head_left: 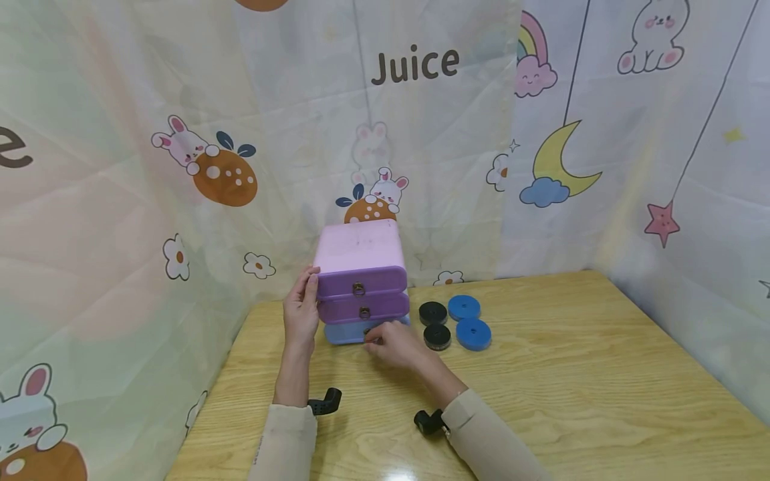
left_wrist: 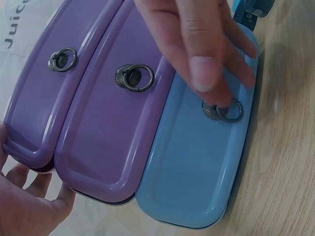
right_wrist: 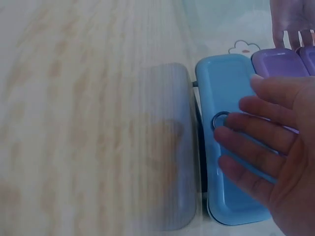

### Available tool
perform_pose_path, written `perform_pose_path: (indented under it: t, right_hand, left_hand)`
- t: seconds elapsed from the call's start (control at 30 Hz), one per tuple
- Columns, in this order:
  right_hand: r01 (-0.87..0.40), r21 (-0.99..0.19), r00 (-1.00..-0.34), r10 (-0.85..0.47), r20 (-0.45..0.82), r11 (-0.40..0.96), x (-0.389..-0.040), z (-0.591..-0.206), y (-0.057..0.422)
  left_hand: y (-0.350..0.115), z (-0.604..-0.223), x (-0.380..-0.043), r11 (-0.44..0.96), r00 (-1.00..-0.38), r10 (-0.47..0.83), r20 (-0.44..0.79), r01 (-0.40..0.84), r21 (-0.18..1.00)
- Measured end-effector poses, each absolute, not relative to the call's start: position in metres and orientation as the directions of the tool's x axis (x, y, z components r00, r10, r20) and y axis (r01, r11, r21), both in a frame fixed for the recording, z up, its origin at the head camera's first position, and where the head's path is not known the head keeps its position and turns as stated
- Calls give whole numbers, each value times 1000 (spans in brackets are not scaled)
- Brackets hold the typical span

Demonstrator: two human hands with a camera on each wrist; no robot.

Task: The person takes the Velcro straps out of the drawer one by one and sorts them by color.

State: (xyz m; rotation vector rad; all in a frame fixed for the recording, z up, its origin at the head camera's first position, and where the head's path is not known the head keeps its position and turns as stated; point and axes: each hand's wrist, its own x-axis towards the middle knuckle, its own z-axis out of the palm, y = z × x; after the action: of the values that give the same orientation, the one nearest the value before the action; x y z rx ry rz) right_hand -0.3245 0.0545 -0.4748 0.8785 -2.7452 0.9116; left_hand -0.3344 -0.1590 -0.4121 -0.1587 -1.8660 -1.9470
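Note:
A small chest of drawers (head_left: 359, 248) with a pink top stands on the table, two purple drawers (head_left: 337, 310) over a blue drawer (left_wrist: 182, 152). Each front carries a metal ring pull (left_wrist: 135, 77). My left hand (head_left: 301, 314) rests against the left side of the chest, its fingertips touching the ends of the purple drawers. At the blue drawer, my right hand (head_left: 394, 344) has its fingers extended, with fingertips right at the bottom ring pull (left_wrist: 230, 111). In the right wrist view, those fingers (right_wrist: 251, 147) lie over the blue front, loosely spread.
Right of the chest lie two black discs (head_left: 433, 313) and two blue discs (head_left: 473, 334) on the wooden table (head_left: 541, 374). A printed cloth (head_left: 445, 167) hangs behind and along the sides. Black wrist cameras (head_left: 326, 402) stick out from both sleeves.

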Motion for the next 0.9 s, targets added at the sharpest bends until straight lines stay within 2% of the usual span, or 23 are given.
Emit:
perform_pose_path:
  t: [0.27,0.67,0.9]
  right_hand:
    - [-574,-469,-808,-558,189,671,-323,-479,55]
    - [-620,-397,-780,-585,221,677,-318,-480,50]
    - [-626,-417,-776,-582,244,659,-319,-480,50]
  left_hand:
    - [-160,-413,-335,-4,-897,-229,377,388,922]
    - [-161,-415,-337,-14,-894,-215,393,405,914]
    - [-160,-415,-336,-12,-895,-217,389,401,916]
